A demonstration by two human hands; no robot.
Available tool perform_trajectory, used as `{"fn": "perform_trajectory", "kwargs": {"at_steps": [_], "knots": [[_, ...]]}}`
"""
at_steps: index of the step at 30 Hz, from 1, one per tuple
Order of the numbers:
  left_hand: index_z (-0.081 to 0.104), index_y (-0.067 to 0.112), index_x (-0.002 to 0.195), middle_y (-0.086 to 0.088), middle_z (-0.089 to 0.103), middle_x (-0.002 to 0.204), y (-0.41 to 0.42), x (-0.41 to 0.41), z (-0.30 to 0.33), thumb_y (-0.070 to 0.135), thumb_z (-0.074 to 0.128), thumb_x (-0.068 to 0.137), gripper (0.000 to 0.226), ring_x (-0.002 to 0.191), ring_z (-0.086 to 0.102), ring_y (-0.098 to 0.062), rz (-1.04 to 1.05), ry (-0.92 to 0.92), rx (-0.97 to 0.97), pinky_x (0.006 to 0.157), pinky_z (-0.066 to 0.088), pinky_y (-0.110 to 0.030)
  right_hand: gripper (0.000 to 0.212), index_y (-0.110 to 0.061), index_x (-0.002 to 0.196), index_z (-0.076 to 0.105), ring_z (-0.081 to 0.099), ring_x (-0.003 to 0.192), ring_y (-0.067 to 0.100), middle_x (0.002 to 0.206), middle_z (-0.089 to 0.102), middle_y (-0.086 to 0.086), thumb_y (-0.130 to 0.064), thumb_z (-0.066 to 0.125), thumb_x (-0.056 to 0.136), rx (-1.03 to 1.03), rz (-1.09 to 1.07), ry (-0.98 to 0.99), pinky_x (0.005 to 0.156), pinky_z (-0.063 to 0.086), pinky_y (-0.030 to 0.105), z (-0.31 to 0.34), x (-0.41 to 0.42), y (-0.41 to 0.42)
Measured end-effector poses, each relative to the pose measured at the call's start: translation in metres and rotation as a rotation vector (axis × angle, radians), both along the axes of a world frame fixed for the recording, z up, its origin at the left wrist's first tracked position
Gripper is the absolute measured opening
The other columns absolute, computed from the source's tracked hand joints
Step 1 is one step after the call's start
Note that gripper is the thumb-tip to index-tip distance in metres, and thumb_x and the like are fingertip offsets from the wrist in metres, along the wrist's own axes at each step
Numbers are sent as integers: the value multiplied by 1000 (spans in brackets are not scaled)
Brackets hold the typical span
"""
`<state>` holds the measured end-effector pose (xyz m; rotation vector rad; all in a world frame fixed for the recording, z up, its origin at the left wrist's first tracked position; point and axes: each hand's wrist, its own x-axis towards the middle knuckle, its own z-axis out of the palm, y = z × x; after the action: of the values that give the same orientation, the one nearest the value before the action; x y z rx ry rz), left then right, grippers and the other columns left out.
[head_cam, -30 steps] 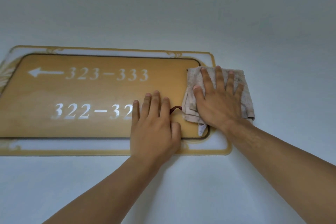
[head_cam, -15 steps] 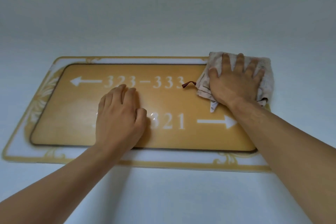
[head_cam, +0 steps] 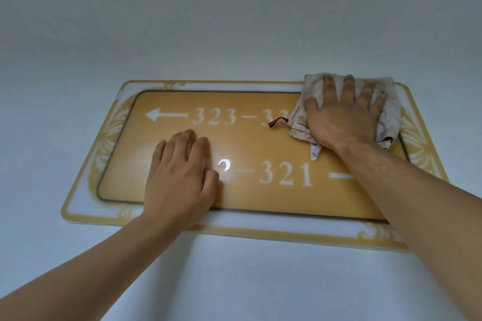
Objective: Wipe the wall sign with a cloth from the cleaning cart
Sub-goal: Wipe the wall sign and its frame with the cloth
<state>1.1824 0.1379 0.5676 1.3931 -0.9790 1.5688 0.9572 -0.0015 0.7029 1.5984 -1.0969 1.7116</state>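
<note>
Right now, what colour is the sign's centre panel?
Golden yellow with white numerals and arrows, on the wall sign; head view, the only one.

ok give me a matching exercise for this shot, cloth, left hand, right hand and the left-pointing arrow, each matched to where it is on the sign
Things:
1. cloth
2. left hand
3. right hand
4. left-pointing arrow

Places:
A. flat on the bare sign, lower left of its middle
B. upper left of the panel
C. pressed on top of the cloth
D. at the sign's upper right corner

Pairs: 1-D, 2-A, 3-C, 4-B
</note>
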Motion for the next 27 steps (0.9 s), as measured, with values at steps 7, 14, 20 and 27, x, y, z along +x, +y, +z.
{"fn": "perform_trajectory", "kwargs": {"at_steps": [7, 14, 20, 27], "knots": [[52, 10, 133, -16, 48, 143, 26, 30, 9, 33, 39, 84, 56, 135, 38, -30, -24, 109, -70, 115, 25, -43, 73, -30, 161, 4, -6, 152, 43, 169, 2, 10, -64, 9, 96, 9, -3, 5, 119, -8, 63, -3, 22, 13], [51, 12, 130, -15, 47, 142, 38, 54, 1, 37, 32, 84, 55, 135, 37, -29, 5, 92, -9, 114, 25, -41, 73, -29, 161, 4, -9, 152, 44, 169, 1, 11, -61, 12, 97, -24, 20, 43, 119, -9, 63, -4, 73, 40], [51, 10, 130, -16, 49, 141, 48, 80, 2, 35, 33, 85, 54, 133, 39, -30, 5, 76, -34, 112, 29, -44, 74, -28, 161, 3, -8, 152, 44, 169, 1, 12, -62, 10, 96, -72, 7, 76, 118, -8, 64, -4, 115, 61], [49, 13, 131, -14, 47, 139, 63, 117, -5, 35, 31, 85, 53, 125, 41, -29, 30, 63, -22, 109, 30, -43, 74, -27, 161, 5, -8, 151, 46, 169, 2, 13, -63, 9, 96, -118, 10, 119, 118, -7, 65, -8, 171, 86]]}}
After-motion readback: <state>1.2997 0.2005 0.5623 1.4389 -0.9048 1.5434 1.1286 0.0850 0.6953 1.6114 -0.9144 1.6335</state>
